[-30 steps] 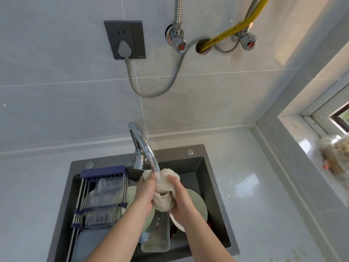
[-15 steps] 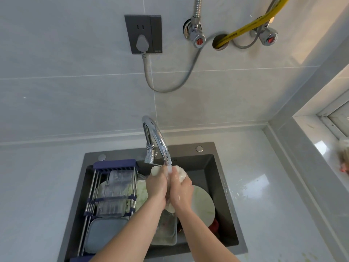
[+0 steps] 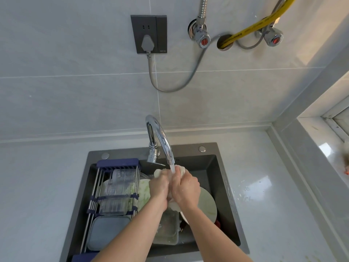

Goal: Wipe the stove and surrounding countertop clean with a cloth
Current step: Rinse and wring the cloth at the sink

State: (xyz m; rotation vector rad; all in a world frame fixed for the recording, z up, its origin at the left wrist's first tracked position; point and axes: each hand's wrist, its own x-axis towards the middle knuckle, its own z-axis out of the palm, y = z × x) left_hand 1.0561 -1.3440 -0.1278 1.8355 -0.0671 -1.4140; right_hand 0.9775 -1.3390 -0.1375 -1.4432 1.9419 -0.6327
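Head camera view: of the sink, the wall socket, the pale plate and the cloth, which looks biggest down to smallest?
1. sink
2. pale plate, partly hidden by the hands
3. wall socket, farther off, so unsure
4. cloth, mostly covered

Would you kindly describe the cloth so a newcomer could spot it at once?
Find the dark sink set in the pale countertop, then the chrome tap arching over it. Under its running water, the left hand and right hand grip a bunched, wet, off-white cloth, the only soft thing among hard dishes.
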